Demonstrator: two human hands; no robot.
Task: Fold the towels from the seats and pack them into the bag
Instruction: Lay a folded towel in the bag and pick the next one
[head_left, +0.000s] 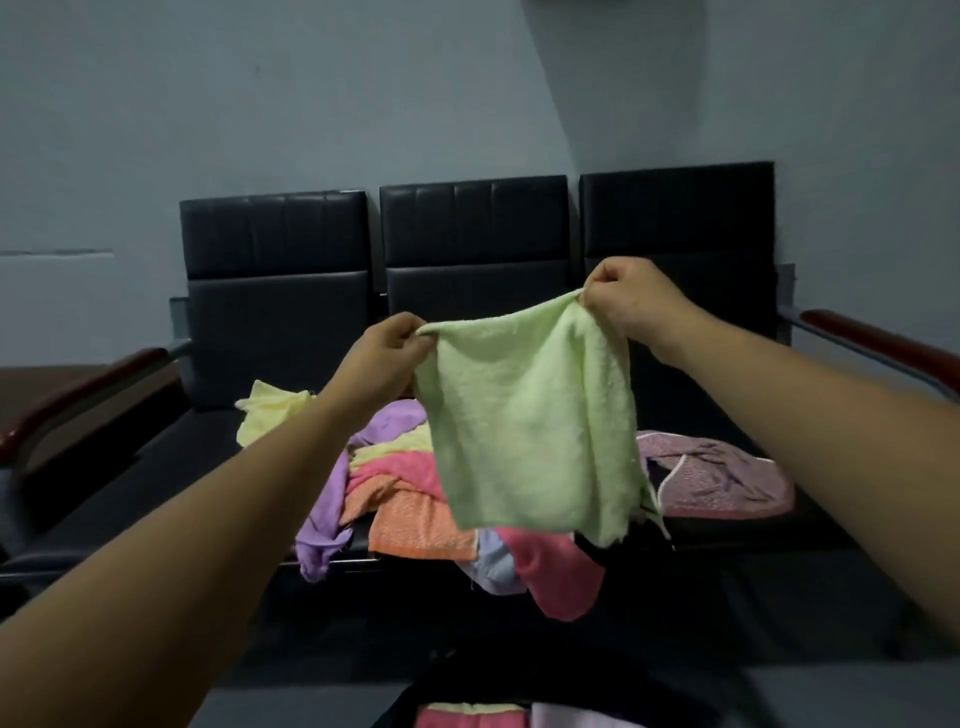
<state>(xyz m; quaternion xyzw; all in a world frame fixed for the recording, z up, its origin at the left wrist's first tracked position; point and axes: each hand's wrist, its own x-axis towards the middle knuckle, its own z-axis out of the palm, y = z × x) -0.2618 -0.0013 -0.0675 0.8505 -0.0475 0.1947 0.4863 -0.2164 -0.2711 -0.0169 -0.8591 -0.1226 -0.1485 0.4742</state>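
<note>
Pinching green towel (530, 431) by top corners with left hand (387, 345) and right hand (631, 293), fingers curled. Hanging spread above bench (197, 467), over towel pile (405, 499).

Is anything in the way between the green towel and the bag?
Nothing visible is. The left hand and right hand pinch the green towel by its top corners, hanging over the towel pile on the seat. The bag sits open below, nearer the person.
</note>
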